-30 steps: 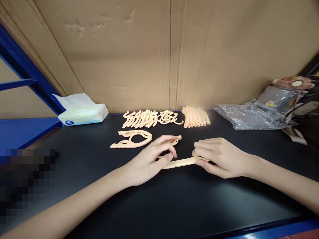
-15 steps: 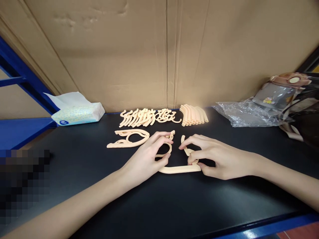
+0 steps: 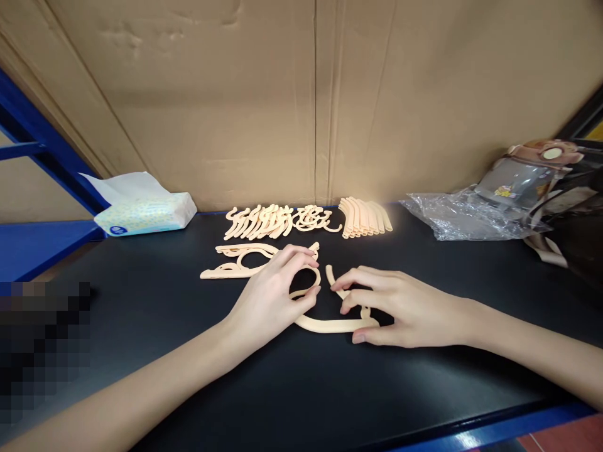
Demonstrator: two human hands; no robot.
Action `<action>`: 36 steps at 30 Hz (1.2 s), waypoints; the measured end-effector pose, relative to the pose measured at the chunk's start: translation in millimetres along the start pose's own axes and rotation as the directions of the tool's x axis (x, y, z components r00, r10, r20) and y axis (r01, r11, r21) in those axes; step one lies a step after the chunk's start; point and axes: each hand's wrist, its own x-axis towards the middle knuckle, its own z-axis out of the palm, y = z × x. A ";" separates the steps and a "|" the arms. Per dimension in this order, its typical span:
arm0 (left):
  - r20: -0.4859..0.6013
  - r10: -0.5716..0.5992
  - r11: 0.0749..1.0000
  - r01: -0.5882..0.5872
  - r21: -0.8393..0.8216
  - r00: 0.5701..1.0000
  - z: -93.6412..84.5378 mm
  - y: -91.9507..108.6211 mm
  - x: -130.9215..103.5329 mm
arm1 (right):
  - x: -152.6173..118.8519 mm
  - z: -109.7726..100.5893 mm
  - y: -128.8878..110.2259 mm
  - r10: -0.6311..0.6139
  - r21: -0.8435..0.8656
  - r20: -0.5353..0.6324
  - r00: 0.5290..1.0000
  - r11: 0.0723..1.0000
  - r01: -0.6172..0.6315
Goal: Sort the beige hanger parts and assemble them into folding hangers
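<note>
Cream plastic folding hanger parts lie on the black table in front of me. My left hand is curled around the ring-shaped middle of one folding hanger, its thumb and fingertips on the ring. My right hand rests over the same hanger's right end. Its fingers touch a slim curved piece, while the thumb lies by the lower arm. The right palm side hides how these pieces join. Left of my left hand lies a second folding hanger, its ring partly covered by the hand.
Behind my hands lie a pile of hooked pieces, a cluster of ring pieces and stacked curved tubes. A tissue pack sits at the left. Clear plastic wrap and a bottle are at the right.
The right hand has shifted slightly left and spread wider, its thumb moving below the hanger's arm. The slim curved piece has moved left, closer to the ring. The left hand keeps its hold.
</note>
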 end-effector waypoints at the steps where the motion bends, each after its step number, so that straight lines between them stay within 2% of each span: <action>1: -0.005 -0.014 1.000 0.014 -0.005 1.000 -0.3 0.5 -0.1 | 0.1 0.1 -3.4 -0.004 0.055 0.019 1.000 0.998 0.003; 7: 0.005 -0.046 0.996 0.046 -0.079 0.999 0.9 0.2 0.6 | 1.0 3.9 -15.2 0.030 0.312 0.048 0.998 0.949 -0.044; 16: 0.022 -0.016 0.989 0.019 -0.150 1.000 1.9 -1.0 0.4 | 0.0 5.4 -15.6 -0.054 0.436 0.034 0.998 0.899 0.034; 19: 0.046 -0.003 0.983 0.012 -0.182 0.999 1.2 -1.0 1.2 | 1.3 5.7 -12.1 -0.057 0.359 0.006 0.998 0.932 0.051; 24: 0.117 -0.036 0.975 0.061 -0.215 0.992 -0.5 1.8 2.7 | 3.1 2.8 5.8 -0.076 0.042 -0.117 0.990 0.996 0.081; 30: 0.139 -0.009 0.968 0.044 -0.247 0.990 -1.5 1.9 2.2 | 4.3 0.0 19.5 -0.044 -0.044 -0.128 0.991 0.998 0.039; 33: 0.135 0.026 0.981 0.001 -0.195 0.990 -2.5 -1.3 1.4 | 4.9 0.8 21.7 -0.017 -0.092 -0.156 0.988 0.996 0.003; 36: 0.154 0.074 0.992 -0.056 -0.116 0.985 -3.6 -3.0 0.0 | 4.8 2.8 24.5 0.051 -0.177 -0.218 0.975 0.980 -0.091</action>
